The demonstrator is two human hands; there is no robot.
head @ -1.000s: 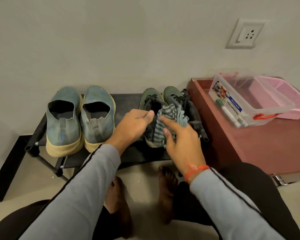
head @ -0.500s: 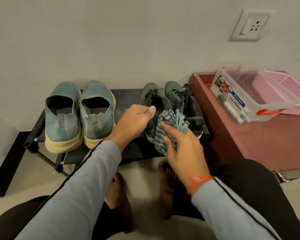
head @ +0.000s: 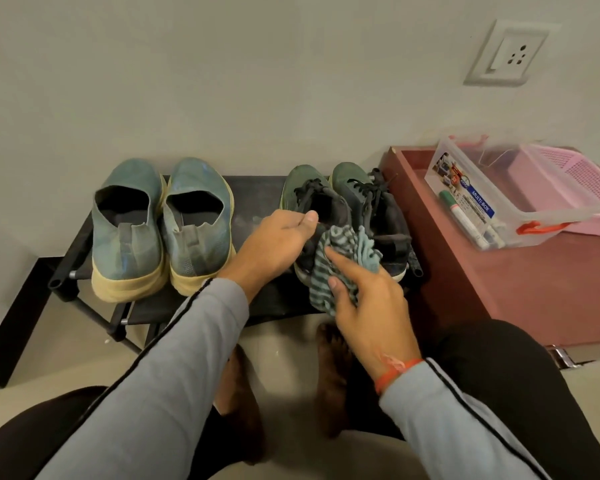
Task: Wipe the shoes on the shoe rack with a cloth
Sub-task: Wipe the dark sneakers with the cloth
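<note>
A low black shoe rack [head: 257, 197] stands against the wall. On its left sit two teal slip-on shoes [head: 160, 226] with cream soles, heels toward me. On its right sit two dark green laced sneakers: the left sneaker [head: 303, 188] and the right sneaker [head: 364, 192]. My left hand [head: 274, 242] grips the left sneaker at its heel collar. My right hand [head: 371, 306] holds a striped teal cloth [head: 340, 258] bunched against that sneaker's heel and outer side, which the cloth hides.
A reddish-brown cabinet [head: 534, 282] stands right of the rack, bearing a clear plastic box [head: 492, 199] with markers and a pink basket [head: 575, 188]. A wall socket [head: 506, 53] is up right. My bare feet [head: 329, 375] rest on the tiled floor below the rack.
My right hand has drawn the cloth down the sneaker's heel toward me. My left hand keeps its grip on the same sneaker.
</note>
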